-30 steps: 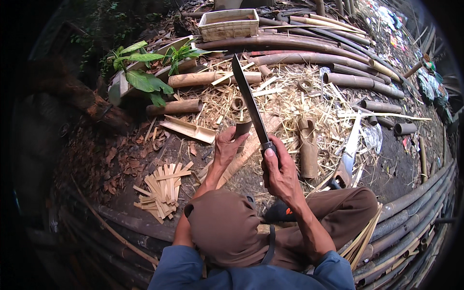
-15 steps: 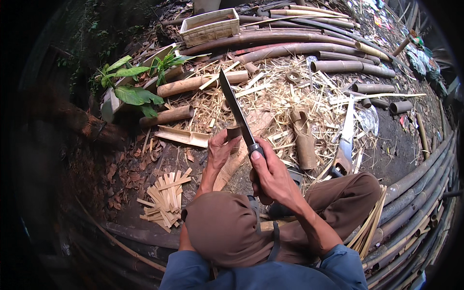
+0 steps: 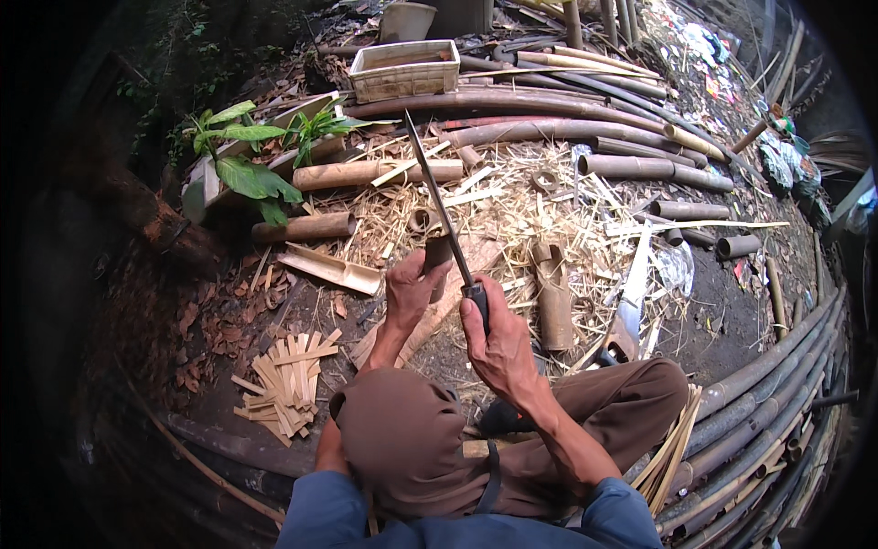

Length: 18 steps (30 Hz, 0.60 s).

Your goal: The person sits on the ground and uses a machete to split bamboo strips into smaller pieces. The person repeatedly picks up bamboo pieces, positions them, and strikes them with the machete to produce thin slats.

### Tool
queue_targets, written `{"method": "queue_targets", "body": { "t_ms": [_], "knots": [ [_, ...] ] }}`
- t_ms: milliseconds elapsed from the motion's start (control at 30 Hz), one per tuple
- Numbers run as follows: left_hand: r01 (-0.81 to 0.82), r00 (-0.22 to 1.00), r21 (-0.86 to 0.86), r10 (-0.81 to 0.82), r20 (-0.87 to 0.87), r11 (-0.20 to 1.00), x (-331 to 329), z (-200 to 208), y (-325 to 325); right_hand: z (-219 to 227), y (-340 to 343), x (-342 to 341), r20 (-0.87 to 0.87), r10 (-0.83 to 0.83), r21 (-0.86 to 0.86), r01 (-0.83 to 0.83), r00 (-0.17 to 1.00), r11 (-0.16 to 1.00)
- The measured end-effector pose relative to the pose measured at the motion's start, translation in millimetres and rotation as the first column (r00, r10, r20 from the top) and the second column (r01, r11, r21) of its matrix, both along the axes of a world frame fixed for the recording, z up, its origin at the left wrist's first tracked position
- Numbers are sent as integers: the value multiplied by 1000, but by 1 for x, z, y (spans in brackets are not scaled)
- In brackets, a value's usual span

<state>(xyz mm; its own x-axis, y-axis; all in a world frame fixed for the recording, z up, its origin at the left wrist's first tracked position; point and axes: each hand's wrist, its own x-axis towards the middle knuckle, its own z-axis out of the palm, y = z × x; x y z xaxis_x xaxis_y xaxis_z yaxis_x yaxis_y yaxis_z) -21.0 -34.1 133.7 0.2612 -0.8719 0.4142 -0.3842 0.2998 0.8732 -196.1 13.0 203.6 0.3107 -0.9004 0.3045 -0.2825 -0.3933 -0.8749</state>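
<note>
My right hand (image 3: 499, 343) is closed round the black handle of a long knife (image 3: 438, 194). Its blade points up and away to the left, seen nearly edge-on. In my left hand (image 3: 409, 293) is a short, dark piece of split bamboo (image 3: 438, 255), gripped between thumb and fingers. The blade passes just beside the top of this piece; whether they touch I cannot tell. Beneath both hands lies a wooden plank (image 3: 477, 259), partly covered by them. Thin bamboo slats (image 3: 291, 380) lie in a loose pile left of my knee.
Bamboo shavings (image 3: 512, 206) spread beyond the plank. A handsaw (image 3: 631, 297) lies at right beside a split bamboo section (image 3: 554, 306). Long bamboo poles (image 3: 549, 128) lie across the back, with a cream crate (image 3: 405, 75) behind. More poles (image 3: 741, 412) line the right. A leafy plant (image 3: 247, 174) stands left.
The knife has turned so its blade shows narrower. The bamboo piece in my left hand has tilted and more of its length shows. The whole view has shifted slightly.
</note>
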Motion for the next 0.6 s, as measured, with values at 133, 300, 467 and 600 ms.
{"method": "queue_targets", "body": {
  "t_ms": [133, 300, 467, 600],
  "knots": [
    [24, 987, 115, -42, 154, 993, 3, 42, 16, 38, -1, -7, 27, -5, -22, 6, 1000, 1000],
    [-55, 908, 26, 39, 417, 998, 29, 14, 3, -64, -26, -7, -123, 21, 225, 7, 992, 974],
    [86, 889, 11, -82, 451, 996, 6, 44, -23, -65, -47, -9, 209, 200, 650, -289, 957, 703],
    [164, 856, 59, -172, 487, 985, -3, 45, -57, -94, -73, -18, -50, 111, 520, -69, 992, 851]
  ]
}}
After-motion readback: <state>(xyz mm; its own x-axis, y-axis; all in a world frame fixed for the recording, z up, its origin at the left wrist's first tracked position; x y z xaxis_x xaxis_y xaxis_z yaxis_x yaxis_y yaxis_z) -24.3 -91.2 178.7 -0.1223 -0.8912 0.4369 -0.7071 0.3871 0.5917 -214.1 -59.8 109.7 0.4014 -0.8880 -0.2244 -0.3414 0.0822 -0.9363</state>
